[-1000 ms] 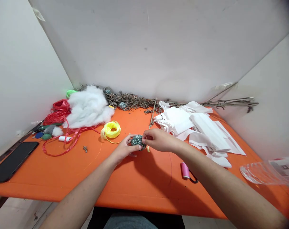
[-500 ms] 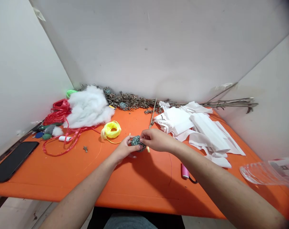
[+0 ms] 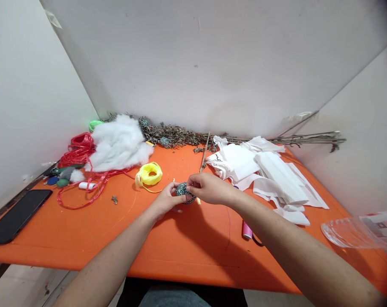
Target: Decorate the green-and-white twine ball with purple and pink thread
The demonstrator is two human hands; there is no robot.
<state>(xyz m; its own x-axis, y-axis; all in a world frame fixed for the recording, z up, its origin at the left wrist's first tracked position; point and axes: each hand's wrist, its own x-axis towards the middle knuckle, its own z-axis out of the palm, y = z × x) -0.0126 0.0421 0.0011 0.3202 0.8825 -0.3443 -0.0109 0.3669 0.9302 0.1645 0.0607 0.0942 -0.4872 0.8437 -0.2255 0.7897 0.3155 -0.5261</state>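
A small ball wound with dark green and white twine (image 3: 183, 190) is held just above the orange table (image 3: 85, 230) near its middle. My left hand (image 3: 164, 200) cups the ball from the left and below, fingers curled round it. My right hand (image 3: 209, 188) comes in from the right with thumb and fingers pinched at the top of the ball, apparently on a strand of the twine. A thin pale stick (image 3: 198, 199) pokes out below the right hand.
A yellow ribbon roll (image 3: 149, 174), white stuffing (image 3: 118, 143), red ribbon (image 3: 80, 155), a black phone (image 3: 16, 216) and small objects lie left. Dry twigs (image 3: 177, 136) line the back wall. White folded cloth (image 3: 270, 170) lies right, a pink spool (image 3: 247, 230) nearer, a clear plastic tray (image 3: 350, 232) far right.
My right hand has shifted slightly left over the ball, now covering more of it. The left hand and the ball stay almost where they were.
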